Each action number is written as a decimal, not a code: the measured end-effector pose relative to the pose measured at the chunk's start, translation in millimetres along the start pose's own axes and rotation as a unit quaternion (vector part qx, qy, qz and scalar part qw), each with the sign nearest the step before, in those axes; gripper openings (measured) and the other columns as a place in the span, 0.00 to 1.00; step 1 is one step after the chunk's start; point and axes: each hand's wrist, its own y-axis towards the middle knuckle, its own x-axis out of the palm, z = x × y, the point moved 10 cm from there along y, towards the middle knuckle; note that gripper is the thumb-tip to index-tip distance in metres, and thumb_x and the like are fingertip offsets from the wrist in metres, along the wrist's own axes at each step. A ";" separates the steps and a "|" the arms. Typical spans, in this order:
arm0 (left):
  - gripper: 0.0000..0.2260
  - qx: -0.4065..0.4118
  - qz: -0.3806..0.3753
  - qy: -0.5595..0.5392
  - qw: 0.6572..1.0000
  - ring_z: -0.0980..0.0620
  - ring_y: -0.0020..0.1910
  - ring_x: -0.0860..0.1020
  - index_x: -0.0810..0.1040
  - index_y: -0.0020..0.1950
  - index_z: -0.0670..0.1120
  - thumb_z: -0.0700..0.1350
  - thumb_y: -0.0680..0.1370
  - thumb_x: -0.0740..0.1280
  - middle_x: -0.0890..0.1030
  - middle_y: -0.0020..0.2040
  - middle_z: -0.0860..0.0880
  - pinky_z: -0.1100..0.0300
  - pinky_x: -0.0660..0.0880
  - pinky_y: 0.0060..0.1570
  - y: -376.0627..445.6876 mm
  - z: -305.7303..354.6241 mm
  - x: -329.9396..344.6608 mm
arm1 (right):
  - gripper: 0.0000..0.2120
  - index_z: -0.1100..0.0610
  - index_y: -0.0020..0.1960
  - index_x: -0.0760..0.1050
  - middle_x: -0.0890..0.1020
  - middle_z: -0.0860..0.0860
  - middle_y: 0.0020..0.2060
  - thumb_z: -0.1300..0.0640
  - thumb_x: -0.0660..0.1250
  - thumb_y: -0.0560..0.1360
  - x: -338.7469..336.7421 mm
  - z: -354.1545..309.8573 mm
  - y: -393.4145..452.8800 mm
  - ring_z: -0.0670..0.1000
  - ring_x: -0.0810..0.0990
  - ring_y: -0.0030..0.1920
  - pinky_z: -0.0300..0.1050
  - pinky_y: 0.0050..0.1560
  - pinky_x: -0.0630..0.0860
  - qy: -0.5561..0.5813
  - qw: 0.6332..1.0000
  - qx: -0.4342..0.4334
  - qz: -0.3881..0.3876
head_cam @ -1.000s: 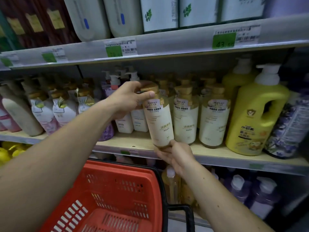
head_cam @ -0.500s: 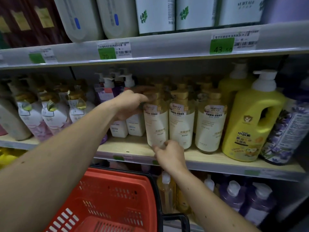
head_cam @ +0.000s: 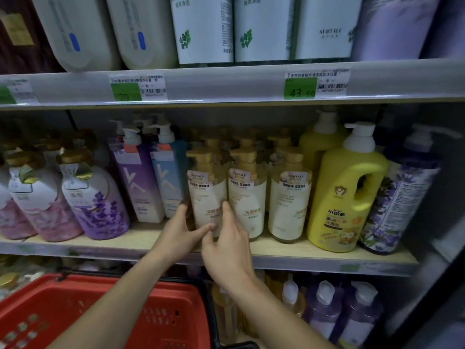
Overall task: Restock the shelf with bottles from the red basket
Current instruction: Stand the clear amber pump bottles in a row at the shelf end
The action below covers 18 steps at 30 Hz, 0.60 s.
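Cream plastic pump bottle with gold dispenser cap [head_cam: 206, 195] standing upright on wood-topped middle shelf [head_cam: 289, 250], front row. Left hand [head_cam: 180, 233] cupped round left side of that bottle's base, fingers curled behind it, thumb lying across its lower front. Right hand [head_cam: 227, 248] just right of same bottle, fingers reaching up against its lower right side, thumb near left thumb; both hands clamped on the bottle.

Right of the cream bottle: two matching cream pump bottles [head_cam: 247, 197], touching or nearly so, more gold-capped ones in rows behind. Further right of it: large yellow plastic jug with handle and white pump [head_cam: 344, 197], then a bottle with purple lavender print [head_cam: 400, 205] at shelf end.

Left of the cream bottle: light blue tall pump bottle [head_cam: 168, 182] just beside, purple tall pump bottle [head_cam: 137, 182] next to that, then rounded lavender-print bottle with gold cap [head_cam: 93, 197] and pink-toned similar ones.

Below and left of the cream bottle: red plastic shopping basket [head_cam: 75, 313], slotted walls, black handle; contents not discernible. Above the cream bottle: upper shelf edge carrying green price tag reading 43.50 [head_cam: 299, 88].
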 end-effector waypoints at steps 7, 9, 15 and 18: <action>0.30 -0.022 0.021 0.014 0.999 0.58 0.58 0.83 0.77 0.61 0.54 0.65 0.64 0.77 0.86 0.56 0.56 0.47 0.80 0.61 2.7 -7.2 6.2 | 0.31 0.49 0.82 0.58 0.70 0.51 0.76 0.54 0.61 0.80 -2.2 7.6 8.8 0.49 0.64 0.76 0.33 0.68 0.55 0.040 0.998 0.038 0.023; 0.28 -0.023 0.031 0.029 0.999 0.61 0.55 0.83 0.77 0.58 0.55 0.67 0.63 0.76 0.86 0.54 0.56 0.49 0.81 0.59 3.4 -6.2 5.2 | 0.30 0.49 0.81 0.60 0.70 0.52 0.75 0.54 0.62 0.80 -2.5 8.0 10.4 0.50 0.65 0.76 0.34 0.69 0.58 0.045 0.998 0.045 0.026; 0.25 -0.023 0.029 0.068 0.997 0.57 0.59 0.82 0.75 0.61 0.53 0.56 0.69 0.81 0.85 0.57 0.55 0.50 0.80 0.60 1.4 0.7 6.6 | 0.32 0.50 0.81 0.60 0.71 0.50 0.75 0.57 0.63 0.78 -8.2 5.7 8.0 0.48 0.69 0.75 0.36 0.72 0.60 0.064 0.997 0.049 -0.007; 0.31 -0.027 0.058 0.091 0.994 0.53 0.60 0.80 0.71 0.61 0.50 0.58 0.66 0.82 0.82 0.61 0.51 0.52 0.78 0.60 -5.1 7.4 8.9 | 0.27 0.46 0.75 0.68 0.79 0.46 0.65 0.58 0.66 0.78 -35.1 4.9 -1.1 0.44 0.79 0.64 0.44 0.67 0.77 0.060 0.998 0.020 -0.007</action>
